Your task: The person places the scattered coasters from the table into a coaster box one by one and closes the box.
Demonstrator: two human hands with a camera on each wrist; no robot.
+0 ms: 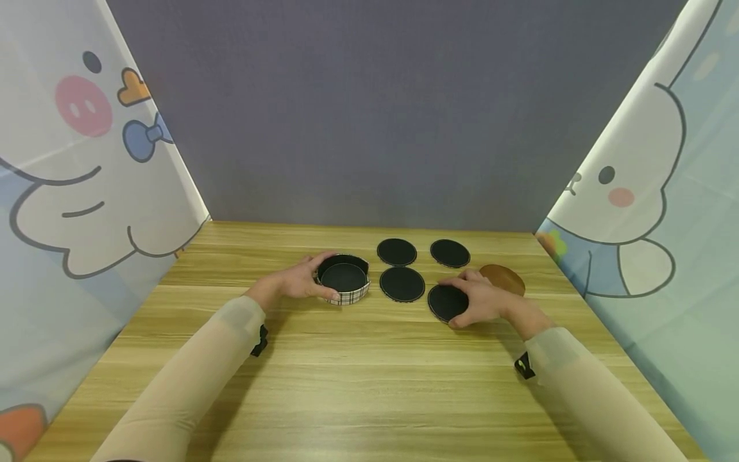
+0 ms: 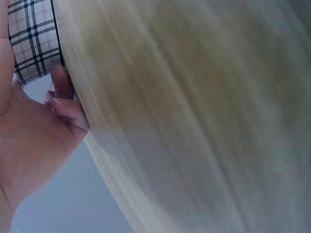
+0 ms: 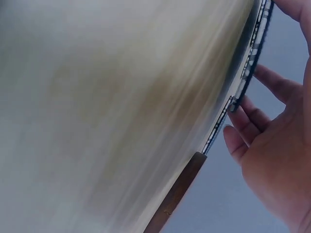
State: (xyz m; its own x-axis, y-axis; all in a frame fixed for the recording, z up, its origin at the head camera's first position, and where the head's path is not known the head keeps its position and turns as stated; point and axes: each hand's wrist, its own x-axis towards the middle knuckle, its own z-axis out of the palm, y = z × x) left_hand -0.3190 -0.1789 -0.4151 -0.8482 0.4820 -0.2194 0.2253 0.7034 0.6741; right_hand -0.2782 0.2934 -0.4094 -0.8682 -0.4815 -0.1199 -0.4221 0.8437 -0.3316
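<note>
My left hand [image 1: 300, 279] grips the left side of a round, open coaster holder [image 1: 349, 297] with a black inside and a plaid outer wall. In the left wrist view the plaid wall [image 2: 34, 41] shows beside the curled fingers. Between thumb and fingers, my right hand [image 1: 480, 300] holds a round black coaster [image 1: 446, 303] by its edges. The right wrist view shows this coaster's patterned rim [image 3: 248, 60], raised at a slant over the wooden table. Part of its top is hidden under the hand.
Three more black coasters lie flat: one [image 1: 402, 284] right of the holder, one [image 1: 396, 252] behind it, and another [image 1: 450, 253] at the back right. A brown round piece [image 1: 503, 279] sits behind the right wrist, partly covered. A grey panel [image 1: 369, 115] stands along the table's [image 1: 346, 385] back edge.
</note>
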